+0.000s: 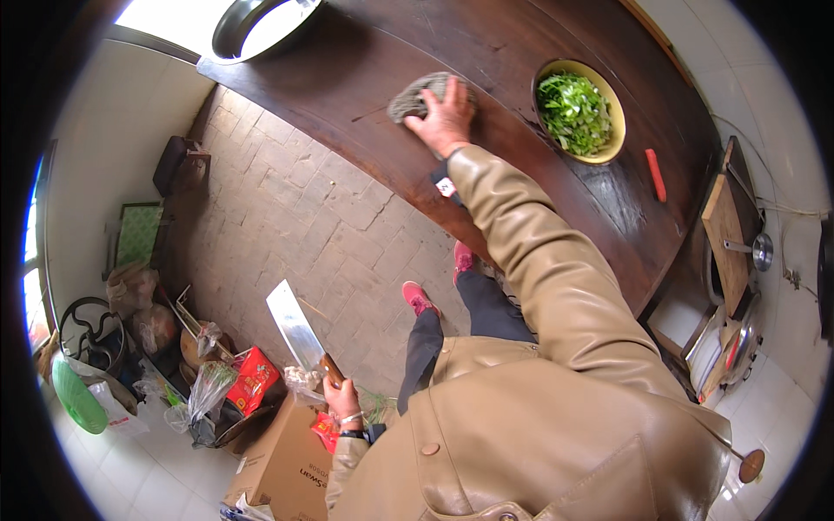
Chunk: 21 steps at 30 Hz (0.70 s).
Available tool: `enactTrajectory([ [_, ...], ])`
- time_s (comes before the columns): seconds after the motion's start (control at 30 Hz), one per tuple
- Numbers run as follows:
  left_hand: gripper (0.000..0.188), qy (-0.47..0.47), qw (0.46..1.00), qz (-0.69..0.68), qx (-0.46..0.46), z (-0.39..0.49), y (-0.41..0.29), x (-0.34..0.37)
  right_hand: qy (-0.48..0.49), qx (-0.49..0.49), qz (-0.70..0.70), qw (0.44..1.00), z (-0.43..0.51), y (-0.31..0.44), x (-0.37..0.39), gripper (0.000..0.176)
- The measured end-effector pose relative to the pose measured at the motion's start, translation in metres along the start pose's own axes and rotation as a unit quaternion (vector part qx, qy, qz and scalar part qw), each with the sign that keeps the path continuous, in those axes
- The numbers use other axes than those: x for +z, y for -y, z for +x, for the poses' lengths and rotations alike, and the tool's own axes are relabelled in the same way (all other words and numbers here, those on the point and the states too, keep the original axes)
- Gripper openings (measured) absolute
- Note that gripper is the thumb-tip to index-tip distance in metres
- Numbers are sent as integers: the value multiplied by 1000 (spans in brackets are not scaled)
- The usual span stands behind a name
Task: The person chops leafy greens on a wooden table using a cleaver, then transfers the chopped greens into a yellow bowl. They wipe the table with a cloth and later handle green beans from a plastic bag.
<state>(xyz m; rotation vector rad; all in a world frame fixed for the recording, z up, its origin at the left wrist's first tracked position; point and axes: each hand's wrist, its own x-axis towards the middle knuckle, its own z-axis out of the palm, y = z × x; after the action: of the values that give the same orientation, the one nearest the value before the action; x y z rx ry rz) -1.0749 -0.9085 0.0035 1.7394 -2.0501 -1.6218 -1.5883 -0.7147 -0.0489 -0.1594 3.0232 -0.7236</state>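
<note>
My left hand (341, 398) grips the wooden handle of a cleaver (297, 329), its broad steel blade raised over the floor beside the table. On the dark wooden table (384, 140), my right hand (446, 120) rests over a bunched grey cloth (412, 98), fingers spread and pressing it to the surface. A yellow-lined bowl (616, 120) of chopped green leaves (573, 111) stands on the tabletop, to the right of that hand. Farther right lies a slim red object (656, 174), too plain to identify.
A dark-rimmed round basin (238, 32) sits at the table's far left corner. Left of me, a cardboard box (277, 462), a red bag (253, 381) and a green plastic item (78, 396) crowd the wall. A wooden board (724, 244) and a metal ladle (762, 252) are at right.
</note>
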Motion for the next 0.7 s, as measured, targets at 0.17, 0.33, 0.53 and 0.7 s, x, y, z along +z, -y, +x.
enactTrajectory([
  [0.17,20,-24,999,-21,-25,-21,10,3,112,-104,44,987,-3,82,31,52],
  [0.33,20,0,999,-42,-33,-17,1,12,173,-243,68,952,-49,33,-1,31],
  [0.53,16,42,999,-21,16,15,-31,30,49,-144,17,988,-52,-77,-56,28],
  [0.7,17,93,995,-8,43,28,-60,48,-37,-77,32,996,-88,-127,-79,24],
])
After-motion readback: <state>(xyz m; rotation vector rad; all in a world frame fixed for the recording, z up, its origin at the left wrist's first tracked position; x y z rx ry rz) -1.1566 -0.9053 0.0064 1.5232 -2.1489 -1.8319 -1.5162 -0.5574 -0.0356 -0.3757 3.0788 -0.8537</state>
